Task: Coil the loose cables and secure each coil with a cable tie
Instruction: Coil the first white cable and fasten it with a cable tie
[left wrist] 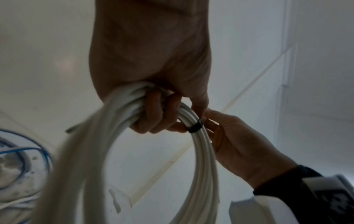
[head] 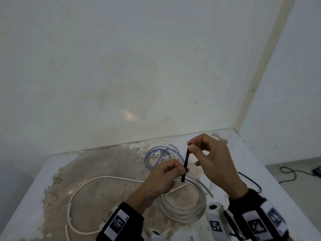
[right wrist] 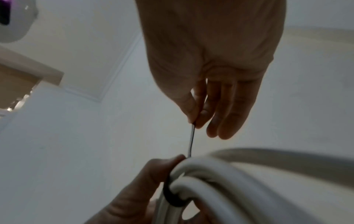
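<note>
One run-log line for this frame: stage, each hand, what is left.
stage: tightening black cable tie on white cable coil | left hand: grips coil | right hand: pinches tie tail | left: blue cable untied on table

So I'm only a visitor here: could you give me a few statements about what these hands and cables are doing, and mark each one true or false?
1. The left hand grips the coiled white round cable. True.
2. The thin black plastic cable tie is looped round the white coil. True.
3. The right hand rests flat on the worn white table. False: it pinches the tie's free end, raised above the table.
4. The loose blue-and-clear cable is bound with a tie. False: it lies loose near the wall, with no tie on it.
5. A second black tie lies on the table to the right. True.
</note>
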A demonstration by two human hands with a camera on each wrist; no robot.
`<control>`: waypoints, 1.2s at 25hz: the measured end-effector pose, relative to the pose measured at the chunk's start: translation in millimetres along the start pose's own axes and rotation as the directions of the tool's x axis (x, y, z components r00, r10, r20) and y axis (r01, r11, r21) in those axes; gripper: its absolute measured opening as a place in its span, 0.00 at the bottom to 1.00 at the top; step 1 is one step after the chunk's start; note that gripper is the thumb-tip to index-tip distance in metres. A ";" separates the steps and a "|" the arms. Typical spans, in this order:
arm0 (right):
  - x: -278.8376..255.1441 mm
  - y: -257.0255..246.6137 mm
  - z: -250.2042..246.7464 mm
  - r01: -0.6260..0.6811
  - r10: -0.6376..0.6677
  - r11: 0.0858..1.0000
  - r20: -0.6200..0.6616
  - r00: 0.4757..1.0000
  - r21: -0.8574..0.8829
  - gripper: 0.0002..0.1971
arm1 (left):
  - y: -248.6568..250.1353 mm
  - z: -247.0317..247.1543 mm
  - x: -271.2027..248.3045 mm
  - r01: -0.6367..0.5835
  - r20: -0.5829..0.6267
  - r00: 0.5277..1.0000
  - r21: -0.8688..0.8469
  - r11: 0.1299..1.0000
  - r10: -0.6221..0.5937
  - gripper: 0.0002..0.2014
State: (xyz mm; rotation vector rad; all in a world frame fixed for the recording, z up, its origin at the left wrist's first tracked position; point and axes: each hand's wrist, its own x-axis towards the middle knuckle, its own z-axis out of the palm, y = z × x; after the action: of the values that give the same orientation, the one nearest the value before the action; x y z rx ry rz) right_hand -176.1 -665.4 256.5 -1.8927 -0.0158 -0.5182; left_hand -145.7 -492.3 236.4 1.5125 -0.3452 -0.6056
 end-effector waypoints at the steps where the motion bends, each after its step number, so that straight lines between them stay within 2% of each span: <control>1: 2.6 -2.2 -4.2 0.002 -0.002 1.000 0.001 1.000 0.001 0.06 | 2.2 0.8 -1.2 0.004 0.030 1.000 -0.003 1.000 -0.004 0.10; 4: 4.6 -7.2 -8.3 -0.018 0.019 0.999 -0.008 1.000 0.031 0.06 | 7.0 3.4 -1.6 -0.033 0.050 0.998 0.031 0.999 0.031 0.09; 8: -0.2 -10.2 -5.7 -0.094 0.087 0.988 0.063 0.994 0.121 0.05 | 2.3 7.4 -1.8 -0.071 -0.052 0.996 0.039 0.997 0.073 0.09; 11: -9.1 -7.3 0.5 -0.113 0.106 0.992 0.124 0.987 0.059 0.03 | -1.8 9.2 -3.0 -0.076 -0.101 0.992 0.001 0.997 0.076 0.05; 13: -11.4 -7.4 3.3 -0.088 0.085 0.996 0.091 0.992 0.024 0.04 | -1.5 10.5 -3.8 -0.107 -0.102 0.989 0.006 0.994 0.107 0.06; 18: -5.6 -9.5 6.4 -0.053 0.051 0.995 0.027 0.998 0.082 0.05 | -4.6 10.1 -2.9 -0.223 -0.100 0.966 0.131 0.966 0.237 0.10; 21: -7.5 -10.4 12.8 -0.168 0.157 0.968 0.073 0.985 0.188 0.06 | -10.9 3.1 -2.3 -0.251 -0.075 0.958 0.238 0.938 0.275 0.09; 23: -8.6 -6.8 11.6 -0.246 0.223 0.951 0.137 0.965 0.188 0.06 | -18.7 -5.4 -2.7 -0.261 -0.048 0.958 0.272 0.926 0.284 0.06; 25: -12.0 5.3 5.6 -0.298 0.289 0.928 0.075 0.954 0.222 0.07 | -30.8 -14.6 -5.9 -0.257 -0.024 0.961 0.293 0.921 0.276 0.05; 27: -19.6 22.5 -6.0 -0.384 0.412 0.866 -0.023 0.911 0.319 0.08 | -49.6 -20.0 -9.0 -0.210 -0.031 0.972 0.334 0.919 0.233 0.09; 29: -34.4 39.6 -14.1 -0.489 0.524 0.795 0.000 0.852 0.360 0.06 | -67.3 -22.8 -6.8 -0.115 -0.104 0.983 0.311 0.944 0.154 0.10; 30: -43.3 48.1 -15.6 -0.525 0.549 0.790 0.014 0.835 0.316 0.03 | -74.0 -25.0 -3.3 -0.089 -0.141 0.980 0.329 0.940 0.142 0.11</control>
State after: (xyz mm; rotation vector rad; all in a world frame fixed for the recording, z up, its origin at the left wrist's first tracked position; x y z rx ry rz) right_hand -208.3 -687.6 202.6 -1.4737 0.4638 -0.1774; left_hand -145.7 -466.4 162.6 1.8279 -0.4184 -0.3390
